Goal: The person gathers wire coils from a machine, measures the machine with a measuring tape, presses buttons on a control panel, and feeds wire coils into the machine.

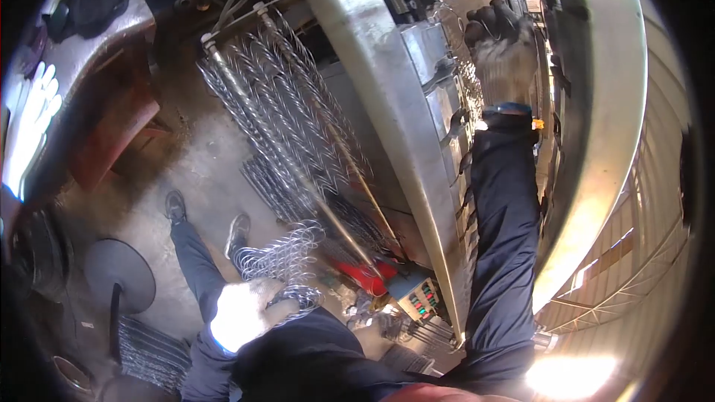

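Note:
My left hand (249,314), in a pale glove, is low on the left near my leg. Its fingers are closed around a bunch of coiled wire springs (287,257), which fan out above the hand. My right arm stretches up between two metal beams of a machine. At its end my right hand (503,48), in a grey glove with dark fingers, has its fingers curled beside shiny wire coils (471,82) in the machine. Whatever lies inside those fingers is hidden.
Rows of long wire coils (287,104) hang on a metal rod rack left of the machine beam (387,104). A control box (418,299) with coloured buttons sits below. A round stool (119,275) stands at left, with more coils on the floor. White gloves (33,123) lie at upper left.

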### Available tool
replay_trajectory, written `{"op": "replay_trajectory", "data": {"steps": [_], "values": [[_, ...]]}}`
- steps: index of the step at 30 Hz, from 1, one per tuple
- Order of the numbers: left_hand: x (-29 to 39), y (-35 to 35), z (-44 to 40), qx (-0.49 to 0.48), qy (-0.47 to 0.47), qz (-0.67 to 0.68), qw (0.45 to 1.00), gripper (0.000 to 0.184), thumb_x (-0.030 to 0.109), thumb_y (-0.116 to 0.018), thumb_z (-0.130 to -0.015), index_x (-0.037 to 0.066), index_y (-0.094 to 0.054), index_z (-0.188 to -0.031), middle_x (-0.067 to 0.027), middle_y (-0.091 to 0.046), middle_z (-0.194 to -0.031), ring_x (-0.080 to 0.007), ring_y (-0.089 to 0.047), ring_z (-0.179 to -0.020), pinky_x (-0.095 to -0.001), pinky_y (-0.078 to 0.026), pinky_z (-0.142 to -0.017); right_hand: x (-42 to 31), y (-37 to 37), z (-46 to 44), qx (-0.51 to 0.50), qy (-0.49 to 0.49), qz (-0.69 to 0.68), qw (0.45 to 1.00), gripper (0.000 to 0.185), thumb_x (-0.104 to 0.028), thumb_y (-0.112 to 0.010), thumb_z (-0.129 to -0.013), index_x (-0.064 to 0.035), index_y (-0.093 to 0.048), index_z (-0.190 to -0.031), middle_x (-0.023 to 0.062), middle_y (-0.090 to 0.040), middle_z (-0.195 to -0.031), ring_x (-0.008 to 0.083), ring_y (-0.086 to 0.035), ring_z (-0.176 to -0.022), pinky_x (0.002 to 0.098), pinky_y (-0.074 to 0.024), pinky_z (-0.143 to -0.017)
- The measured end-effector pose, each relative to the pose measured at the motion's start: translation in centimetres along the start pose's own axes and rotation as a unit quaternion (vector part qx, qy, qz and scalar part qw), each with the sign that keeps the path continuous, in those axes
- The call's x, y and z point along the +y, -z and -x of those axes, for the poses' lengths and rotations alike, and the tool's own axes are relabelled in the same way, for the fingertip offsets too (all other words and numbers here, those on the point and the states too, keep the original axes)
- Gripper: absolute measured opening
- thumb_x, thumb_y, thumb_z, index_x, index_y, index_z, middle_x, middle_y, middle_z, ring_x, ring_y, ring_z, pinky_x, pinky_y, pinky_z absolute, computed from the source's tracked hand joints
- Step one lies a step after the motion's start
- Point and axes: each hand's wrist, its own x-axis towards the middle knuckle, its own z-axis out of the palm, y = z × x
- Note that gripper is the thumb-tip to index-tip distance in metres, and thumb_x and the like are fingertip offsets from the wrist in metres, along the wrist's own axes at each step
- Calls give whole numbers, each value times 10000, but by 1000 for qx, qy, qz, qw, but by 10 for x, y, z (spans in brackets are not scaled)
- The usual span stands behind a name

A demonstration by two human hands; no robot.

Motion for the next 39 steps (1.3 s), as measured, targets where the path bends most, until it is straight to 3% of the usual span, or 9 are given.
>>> {"op": "replay_trajectory", "data": {"steps": [2, 5, 11, 17, 28, 30, 33, 37, 39], "values": [[5, 5, -5, 0, -33, -16, 999, 197, 200, -829, -769, 78, -800, -921, -120, -722, -830, -263, -725, -684, -356, -581, -593, 1, -5, -1, -14, 2, -70, 997, 496, -447, -510, -1092, -14, -685, -1257, 156, -763, -1092, 246, -702, -779, 331, -612, -719], [2, 6, -5, 11, -72, -22, 997, 156, 218, -835, -778, 102, -801, -877, -150, -734, -835, -291, -727, -694, -387, -573, -612, 16, 1, -12, 23, 172, 117, 978, 570, -449, -459, -1101, 55, -613, -1317, 197, -681, -1152, 314, -663, -1022, 442, -554, -804], [5, 17, -18, -42, -7, -12, 999, 242, 240, -853, -785, 31, -786, -886, -170, -745, -826, -316, -740, -713, -384, -580, -628, 10, 18, 2, -82, 85, -16, 993, 565, -452, -505, -1105, 68, -601, -1303, 201, -658, -1167, 347, -650, -1105, 543, -561, -988], [7, 19, -35, -40, 36, 12, 998, 245, 245, -854, -787, 29, -784, -880, -168, -742, -815, -323, -733, -701, -387, -574, -624, 4, -11, 5, 0, 111, -4, 994, 487, -366, -473, -1118, 64, -615, -1296, 194, -666, -1162, 306, -633, -1038, 400, -481, -753], [-8, 21, -31, -56, 119, 31, 991, 246, 263, -839, -773, 40, -782, -858, -171, -733, -811, -343, -723, -706, -412, -559, -633, 21, -1, 11, -28, 101, 51, 993, 563, -440, -445, -1129, 65, -575, -1340, 212, -703, -1129, 301, -664, -1006, 368, -523, -746], [-6, 25, -34, -32, 27, 1, 999, 162, 203, -840, -763, 66, -778, -823, -120, -688, -734, -315, -687, -635, -397, -553, -595, 20, 10, 8, 14, 86, 23, 996, 556, -441, -447, -1130, 62, -577, -1328, 213, -704, -1138, 316, -688, -996, 382, -585, -819], [-17, 15, -22, -17, 42, 14, 999, 172, 194, -859, -751, 63, -781, -831, -128, -714, -784, -303, -709, -672, -393, -566, -603, 6, 29, -6, -210, -38, -177, 961, 511, -390, -410, -1147, 58, -581, -1324, 225, -686, -1198, 366, -694, -1072, 470, -595, -1009], [-26, 5, -20, 3, 28, 9, 1000, 256, 217, -885, -739, 16, -765, -844, -135, -723, -781, -310, -719, -678, -394, -576, -608, 13, -5, 18, -44, 59, -33, 997, 550, -423, -379, -1142, 62, -581, -1303, 262, -662, -1203, 405, -648, -1148, 583, -547, -1050], [-35, -9, -14, 21, 48, 27, 998, 265, 228, -890, -737, 24, -762, -846, -141, -719, -755, -323, -709, -657, -399, -577, -610, 5, 24, -4, -149, -35, -112, 982, 566, -439, -393, -1136, 69, -571, -1311, 270, -656, -1215, 415, -643, -1154, 588, -544, -1050]]}}
